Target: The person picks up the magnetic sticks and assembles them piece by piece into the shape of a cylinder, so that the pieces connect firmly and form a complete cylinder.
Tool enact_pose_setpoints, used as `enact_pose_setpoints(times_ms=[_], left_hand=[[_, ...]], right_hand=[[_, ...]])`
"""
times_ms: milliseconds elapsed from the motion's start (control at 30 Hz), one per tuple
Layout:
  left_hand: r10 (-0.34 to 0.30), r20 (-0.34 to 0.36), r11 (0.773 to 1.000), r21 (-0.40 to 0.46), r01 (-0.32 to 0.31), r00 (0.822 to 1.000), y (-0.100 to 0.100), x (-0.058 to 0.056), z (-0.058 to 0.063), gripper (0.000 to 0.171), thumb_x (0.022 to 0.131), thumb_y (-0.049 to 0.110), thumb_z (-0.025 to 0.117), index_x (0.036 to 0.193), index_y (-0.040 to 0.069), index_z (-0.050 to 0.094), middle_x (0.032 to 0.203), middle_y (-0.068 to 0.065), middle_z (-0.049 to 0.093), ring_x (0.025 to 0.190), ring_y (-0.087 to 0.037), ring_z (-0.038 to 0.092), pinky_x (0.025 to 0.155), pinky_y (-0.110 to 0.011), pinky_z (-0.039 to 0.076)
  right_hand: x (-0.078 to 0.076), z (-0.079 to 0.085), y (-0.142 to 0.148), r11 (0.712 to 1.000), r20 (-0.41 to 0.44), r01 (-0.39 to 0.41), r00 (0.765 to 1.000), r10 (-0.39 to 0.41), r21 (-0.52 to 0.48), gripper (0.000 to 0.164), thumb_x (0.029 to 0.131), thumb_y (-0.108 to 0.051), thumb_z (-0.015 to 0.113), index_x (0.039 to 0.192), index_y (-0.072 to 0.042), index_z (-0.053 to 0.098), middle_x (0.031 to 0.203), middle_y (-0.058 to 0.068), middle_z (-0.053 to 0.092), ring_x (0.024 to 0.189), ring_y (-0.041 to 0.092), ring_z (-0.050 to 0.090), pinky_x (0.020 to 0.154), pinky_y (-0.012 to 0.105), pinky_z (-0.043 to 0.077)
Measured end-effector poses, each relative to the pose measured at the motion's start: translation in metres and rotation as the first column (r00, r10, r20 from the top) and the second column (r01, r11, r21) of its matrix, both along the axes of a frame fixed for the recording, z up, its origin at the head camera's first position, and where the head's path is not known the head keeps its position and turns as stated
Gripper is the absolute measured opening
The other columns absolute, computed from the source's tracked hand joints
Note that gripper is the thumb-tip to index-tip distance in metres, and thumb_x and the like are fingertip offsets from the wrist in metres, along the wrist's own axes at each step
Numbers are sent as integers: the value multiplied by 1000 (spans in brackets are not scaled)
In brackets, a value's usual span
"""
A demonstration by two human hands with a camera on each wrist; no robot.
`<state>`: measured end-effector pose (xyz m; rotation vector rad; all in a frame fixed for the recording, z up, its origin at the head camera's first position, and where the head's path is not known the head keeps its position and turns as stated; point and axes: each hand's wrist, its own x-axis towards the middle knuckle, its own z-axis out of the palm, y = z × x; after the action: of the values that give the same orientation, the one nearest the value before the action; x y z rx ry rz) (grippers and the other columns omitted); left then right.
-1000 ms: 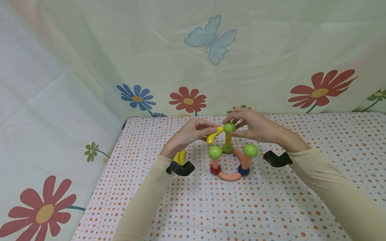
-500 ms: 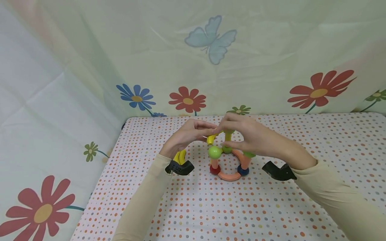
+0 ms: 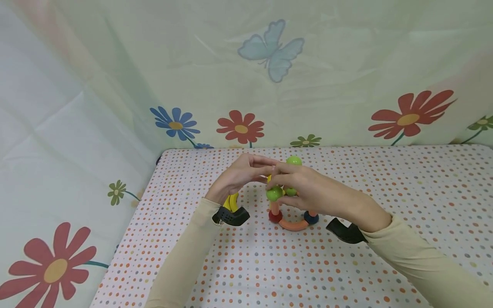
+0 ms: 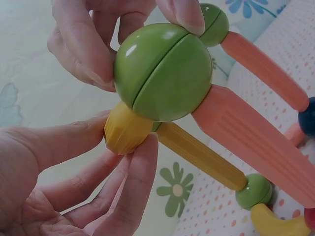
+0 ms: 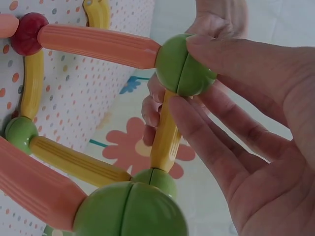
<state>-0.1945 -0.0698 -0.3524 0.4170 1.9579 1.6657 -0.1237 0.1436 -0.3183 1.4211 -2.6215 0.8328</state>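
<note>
A toy frame of rods and balls stands on the table, with green balls topping its uprights. My left hand (image 3: 243, 173) pinches a short yellow rod (image 4: 129, 129) between thumb and fingers. In the right wrist view, this yellow rod (image 5: 166, 132) spans from the near left green ball (image 5: 184, 64) to the rear green ball (image 5: 153, 181). My right hand (image 3: 308, 188) holds the near left green ball (image 3: 274, 193) by thumb and fingertips. That ball tops an orange upright (image 4: 256, 142). In the head view, the right hand covers the right upright's top ball.
More yellow curved pieces (image 3: 232, 202) lie on the dotted tablecloth (image 3: 246, 265), behind the left wrist. The frame's base ring has a red ball (image 3: 275, 217), a blue ball (image 3: 311, 217) and an orange curved piece (image 3: 293, 225). A flowered curtain (image 3: 339, 77) hangs behind the table.
My right hand has let go of the rear green ball and come forward and left to hold the near left one. The left hand has kept its pinch on the yellow rod.
</note>
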Motion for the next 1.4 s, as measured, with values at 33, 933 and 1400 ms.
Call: enact_pose_setpoints(times_ms=[33,933,1400], left_hand=[[3,3,1000,1,-3,1000,0,0,0,33,103,5,66,134,-5,67,123,-20,73,97,-17,72,94,-39,59],[-181,-170,846,-530,65,969,-3,57,-53,80,89,26,86,153,1,45,132,-14,55,106,-21,60,83,-29,51],[66,-383,846,-468,-256,921,30,82,-83,34,92,24,84,109,5,61,107,-5,45,101,-18,44,81,-27,42]], right_hand=[[0,0,0,1000,-2,1,1000,-1,-2,24,89,-6,84,111,-7,76,124,11,63,104,24,69,81,37,61],[-43,-65,92,928,372,359,878,-300,-99,31,93,6,74,123,3,68,123,19,65,104,24,67,87,33,58],[-61,-100,42,969,503,230,850,-152,-95,36,92,-1,78,124,6,66,118,19,69,101,30,65,82,40,57]])
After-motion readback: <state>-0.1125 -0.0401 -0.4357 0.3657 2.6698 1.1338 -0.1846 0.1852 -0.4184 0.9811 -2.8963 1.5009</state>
